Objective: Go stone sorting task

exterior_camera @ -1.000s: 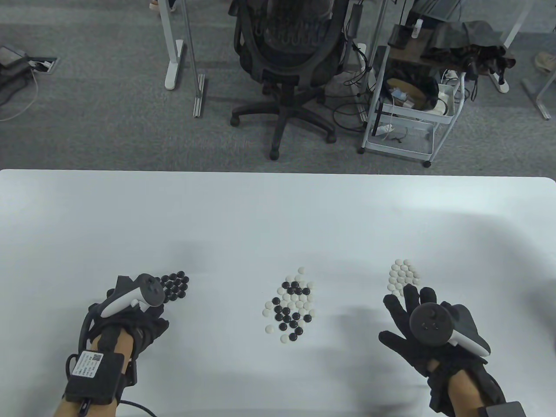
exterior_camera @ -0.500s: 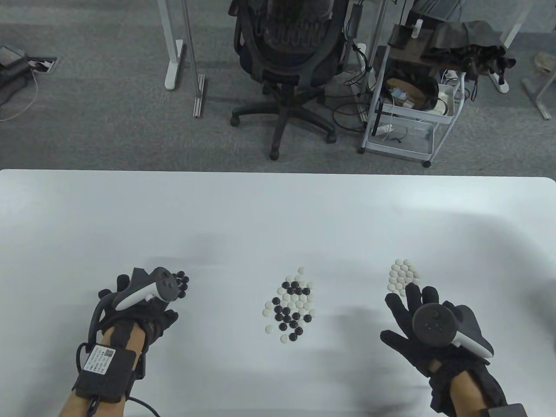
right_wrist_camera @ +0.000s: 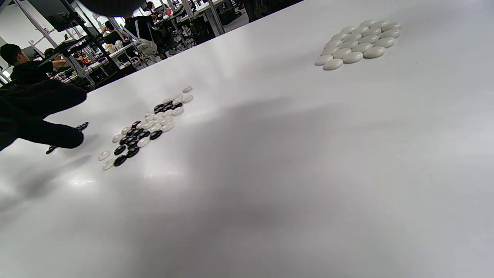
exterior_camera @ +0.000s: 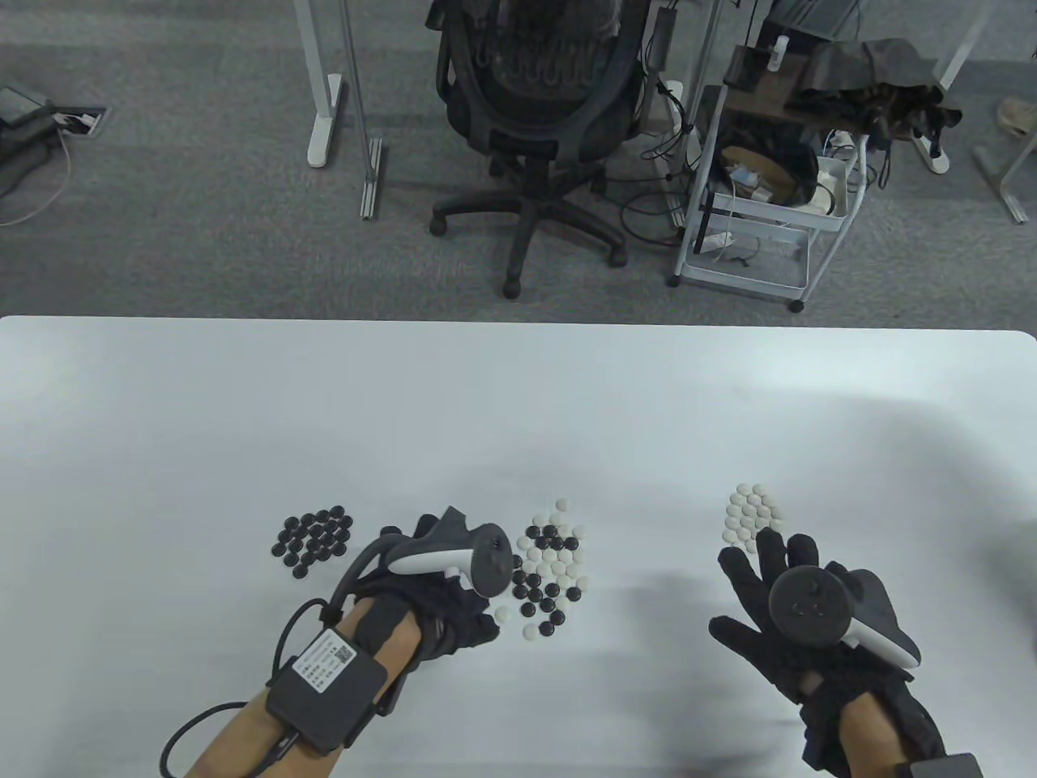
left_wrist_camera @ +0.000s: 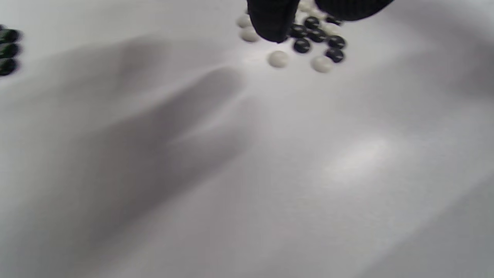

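A mixed pile of black and white Go stones (exterior_camera: 552,569) lies at the table's middle front. A sorted pile of black stones (exterior_camera: 313,540) lies to its left and a sorted pile of white stones (exterior_camera: 752,514) to its right. My left hand (exterior_camera: 466,604) is at the mixed pile's left edge. In the left wrist view its fingertips (left_wrist_camera: 272,23) hang apart just over the mixed stones (left_wrist_camera: 301,45), holding nothing. My right hand (exterior_camera: 753,583) lies with fingers spread, empty, just in front of the white pile, which also shows in the right wrist view (right_wrist_camera: 357,44).
The white table (exterior_camera: 518,389) stretches bare behind the piles. Beyond its far edge stand an office chair (exterior_camera: 539,121) and a white cart (exterior_camera: 770,178) on the carpet.
My left hand has moved right from the black pile to the left edge of the mixed pile, uncovering the black stones. My right hand has stayed still.
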Available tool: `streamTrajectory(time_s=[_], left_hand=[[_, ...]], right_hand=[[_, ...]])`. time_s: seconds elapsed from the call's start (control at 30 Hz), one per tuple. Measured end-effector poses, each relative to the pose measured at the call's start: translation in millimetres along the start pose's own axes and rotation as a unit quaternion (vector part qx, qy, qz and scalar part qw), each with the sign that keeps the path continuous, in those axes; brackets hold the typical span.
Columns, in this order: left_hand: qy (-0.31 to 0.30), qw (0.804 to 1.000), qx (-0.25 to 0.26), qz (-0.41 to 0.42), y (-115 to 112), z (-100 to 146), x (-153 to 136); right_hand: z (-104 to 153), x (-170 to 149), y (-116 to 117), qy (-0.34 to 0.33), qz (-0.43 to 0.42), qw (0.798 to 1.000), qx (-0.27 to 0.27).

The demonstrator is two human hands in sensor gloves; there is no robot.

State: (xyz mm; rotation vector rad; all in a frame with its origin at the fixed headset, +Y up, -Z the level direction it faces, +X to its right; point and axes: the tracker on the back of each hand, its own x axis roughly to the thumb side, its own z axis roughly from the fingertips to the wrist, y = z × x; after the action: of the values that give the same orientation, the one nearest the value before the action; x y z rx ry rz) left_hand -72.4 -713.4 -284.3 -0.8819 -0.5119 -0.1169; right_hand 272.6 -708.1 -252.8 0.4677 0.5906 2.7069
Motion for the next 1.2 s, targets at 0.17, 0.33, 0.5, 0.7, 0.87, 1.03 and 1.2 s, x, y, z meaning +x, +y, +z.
streamTrajectory(time_s=[0.17,0.33,0.5,0.7,0.87,1.03,1.2], left_hand=[[-0.032,0.999,-0.013,-0.024,0,-19,31],[-0.025,0.998,-0.029,-0.039,-4,-35,42],[-0.022,0.997,-0.042,-0.059,-13,-41,47],[-0.035,0.997,-0.04,-0.056,-22,-35,47],[-0.045,0.997,-0.044,-0.041,-36,-22,40],[-0.029,0.999,-0.037,-0.003,-55,-2,13],[0.042,0.997,-0.021,0.055,-73,25,-46]], right_hand=[[0,0,0,-0.001,-0.001,1.0,-0.002],[1,0,-1,-0.001,-0.002,1.0,-0.003],[1,-1,-1,-0.003,-0.002,1.0,-0.005],[1,-1,-1,-0.004,-0.002,1.0,-0.005],[1,0,0,-0.004,0.0,1.0,-0.002],[-1,0,1,-0.002,0.003,1.0,0.004],[-2,1,2,-0.002,0.005,1.0,0.008]])
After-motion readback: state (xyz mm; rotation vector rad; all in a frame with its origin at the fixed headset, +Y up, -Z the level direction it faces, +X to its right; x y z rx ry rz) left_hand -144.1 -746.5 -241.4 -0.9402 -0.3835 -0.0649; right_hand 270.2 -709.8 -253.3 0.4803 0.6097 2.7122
